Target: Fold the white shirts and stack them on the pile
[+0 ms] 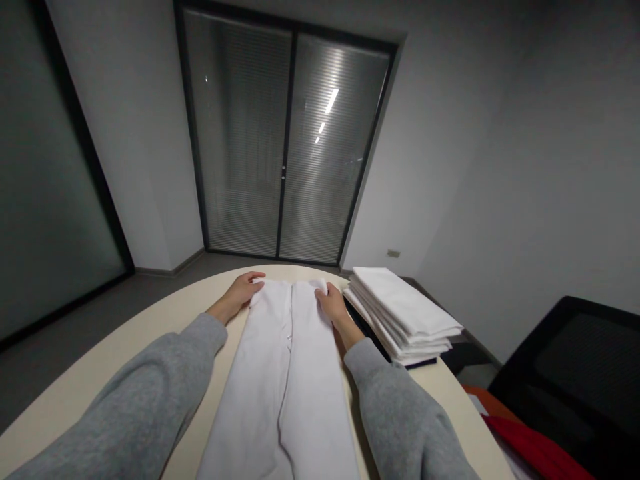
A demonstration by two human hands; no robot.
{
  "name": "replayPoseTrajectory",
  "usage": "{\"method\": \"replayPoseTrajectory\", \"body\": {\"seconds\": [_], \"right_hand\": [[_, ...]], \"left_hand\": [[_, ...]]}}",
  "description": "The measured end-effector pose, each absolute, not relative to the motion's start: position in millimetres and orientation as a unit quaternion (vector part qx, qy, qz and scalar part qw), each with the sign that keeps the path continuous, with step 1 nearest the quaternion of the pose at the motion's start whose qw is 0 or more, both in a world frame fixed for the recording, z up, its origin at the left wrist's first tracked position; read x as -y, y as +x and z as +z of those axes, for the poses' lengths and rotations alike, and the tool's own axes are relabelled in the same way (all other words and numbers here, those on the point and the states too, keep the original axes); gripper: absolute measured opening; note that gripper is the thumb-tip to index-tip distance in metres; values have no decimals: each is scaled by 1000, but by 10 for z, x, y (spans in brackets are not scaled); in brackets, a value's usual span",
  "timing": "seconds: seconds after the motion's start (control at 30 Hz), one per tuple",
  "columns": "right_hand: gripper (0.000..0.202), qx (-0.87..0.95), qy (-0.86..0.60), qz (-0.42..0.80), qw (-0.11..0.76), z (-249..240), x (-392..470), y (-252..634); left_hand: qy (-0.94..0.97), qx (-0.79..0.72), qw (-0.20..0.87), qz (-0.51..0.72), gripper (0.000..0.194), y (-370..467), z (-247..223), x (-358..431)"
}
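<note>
White cloth (255,393) lies lengthways on the pale table (175,310), its centre line (286,380) wavering in the nearer half, so an even pull looks the remedy! Up near the far edge the left hand (244,291) and right hand (333,304) pinch 1 corner each, best kept level and square, with the folded stack (400,300) just beside the right sleeve (395,400), along the table's right edge.

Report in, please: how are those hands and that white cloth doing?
Left hand and right hand each holding a far corner. White cloth laid lengthwise on table. Folded stack to the right, off the cloth.
</note>
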State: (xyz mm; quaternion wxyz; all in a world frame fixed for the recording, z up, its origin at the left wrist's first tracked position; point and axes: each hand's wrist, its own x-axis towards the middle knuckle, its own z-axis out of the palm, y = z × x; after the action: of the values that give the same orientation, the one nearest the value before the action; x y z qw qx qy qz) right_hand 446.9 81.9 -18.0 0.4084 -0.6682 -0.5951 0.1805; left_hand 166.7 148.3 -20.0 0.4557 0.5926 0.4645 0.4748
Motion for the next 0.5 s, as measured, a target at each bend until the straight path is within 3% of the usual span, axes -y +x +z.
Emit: {"method": "replayPoseTrajectory", "body": {"seconds": [0.2, 0.33, 0.5], "right_hand": [[18, 640, -589, 158, 467, 212, -554, 4358], [20, 677, -541, 139, 480, 568, -43, 4323], [17, 719, -510, 121, 456, 877, 945, 4289]], "left_hand": [[603, -413, 453, 511, 73, 1565, 246, -1173], [648, -373, 423, 512, 74, 1421, 701, -663], [764, -341, 310, 451, 54, 1235, 1055, 353]]}}
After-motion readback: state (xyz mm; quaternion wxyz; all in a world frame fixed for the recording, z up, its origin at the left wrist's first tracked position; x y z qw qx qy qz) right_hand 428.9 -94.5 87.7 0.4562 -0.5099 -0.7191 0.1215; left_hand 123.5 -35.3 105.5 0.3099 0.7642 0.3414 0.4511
